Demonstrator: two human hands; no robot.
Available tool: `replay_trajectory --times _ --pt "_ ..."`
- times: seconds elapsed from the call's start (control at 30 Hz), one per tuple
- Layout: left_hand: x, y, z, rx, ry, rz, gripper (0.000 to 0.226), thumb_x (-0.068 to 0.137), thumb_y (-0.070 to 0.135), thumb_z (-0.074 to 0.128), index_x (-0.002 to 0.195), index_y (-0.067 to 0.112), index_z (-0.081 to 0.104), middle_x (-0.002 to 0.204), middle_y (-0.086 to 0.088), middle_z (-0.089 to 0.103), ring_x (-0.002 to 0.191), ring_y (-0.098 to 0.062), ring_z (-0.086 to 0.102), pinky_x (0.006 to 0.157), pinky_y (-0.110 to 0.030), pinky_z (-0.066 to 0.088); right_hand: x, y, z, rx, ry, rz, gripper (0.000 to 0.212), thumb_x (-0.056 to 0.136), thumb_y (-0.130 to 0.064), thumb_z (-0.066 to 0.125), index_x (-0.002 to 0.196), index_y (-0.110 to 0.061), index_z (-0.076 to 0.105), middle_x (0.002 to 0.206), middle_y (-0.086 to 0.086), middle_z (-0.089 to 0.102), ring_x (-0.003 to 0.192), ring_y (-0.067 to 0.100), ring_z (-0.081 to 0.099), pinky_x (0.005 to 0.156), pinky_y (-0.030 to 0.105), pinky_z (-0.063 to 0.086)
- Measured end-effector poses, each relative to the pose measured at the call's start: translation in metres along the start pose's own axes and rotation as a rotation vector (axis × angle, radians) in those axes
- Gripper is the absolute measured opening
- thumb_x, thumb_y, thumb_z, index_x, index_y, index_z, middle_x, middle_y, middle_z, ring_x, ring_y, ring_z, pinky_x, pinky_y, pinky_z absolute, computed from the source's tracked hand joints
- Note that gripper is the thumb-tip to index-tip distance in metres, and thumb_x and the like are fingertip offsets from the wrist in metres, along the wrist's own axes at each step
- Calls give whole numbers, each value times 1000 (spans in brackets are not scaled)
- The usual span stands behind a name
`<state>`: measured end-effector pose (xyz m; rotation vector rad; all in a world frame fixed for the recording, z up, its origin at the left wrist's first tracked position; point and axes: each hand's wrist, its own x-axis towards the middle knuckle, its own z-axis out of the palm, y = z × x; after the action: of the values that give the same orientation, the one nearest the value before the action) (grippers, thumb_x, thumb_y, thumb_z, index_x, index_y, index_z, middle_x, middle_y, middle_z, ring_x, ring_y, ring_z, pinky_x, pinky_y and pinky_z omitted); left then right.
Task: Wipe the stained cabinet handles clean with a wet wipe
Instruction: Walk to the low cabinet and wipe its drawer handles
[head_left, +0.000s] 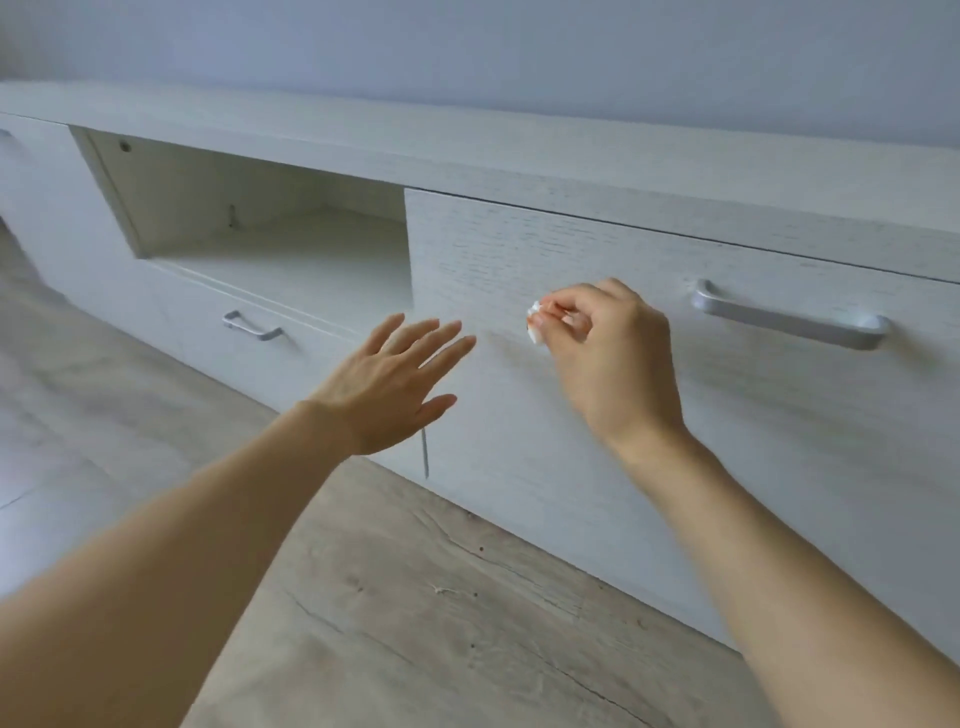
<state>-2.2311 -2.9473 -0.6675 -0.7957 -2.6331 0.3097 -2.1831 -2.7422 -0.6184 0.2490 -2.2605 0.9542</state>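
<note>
Right hand, wipe at fingertips

A: What do the two arms wear?
B: Nothing; both forearms are bare to the frame edge, without sleeves.
A: And the left hand and right hand?
B: Bare, ungloved; no rings or watch visible

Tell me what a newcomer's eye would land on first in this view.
Two bare hands reaching toward a long white cabinet: the left hand spread open at centre, the right hand pinching a small balled-up wet wipe in front of the large door panel. Next comes the silver handle to the right of the wipe, with a smaller handle on the low drawer at left, under an open compartment.
</note>
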Motion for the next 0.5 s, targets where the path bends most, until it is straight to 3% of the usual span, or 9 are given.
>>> replay_trajectory --times 0.13,0.27,0.5 --pt "-17 -36 2 113 -93 -15 62 100 49 18 153 23 -2 160 2 5 146 -15 6 118 -35 -4 6 0 21 -59 -182 -38 9 85 -17 64 81 -13 71 88 2 62 89 21 59 78 35 50" --pt "-40 -83 18 62 -97 -74 61 100 48 20 153 23 7 159 1 12 145 -16 11 118 -34 0 10 -16 64 -27 -305 6 8 83 -15 64 79 -15 71 89 0 64 87 16 59 79 36 51" --pt "-89 -217 90 28 -133 -123 65 99 49 25 153 22 3 159 3 8 145 -15 12 118 -33 3 10 -58 181 92 -314 179 9 82 -14 67 75 -14 72 86 -2 66 80 7 62 77 22 48"
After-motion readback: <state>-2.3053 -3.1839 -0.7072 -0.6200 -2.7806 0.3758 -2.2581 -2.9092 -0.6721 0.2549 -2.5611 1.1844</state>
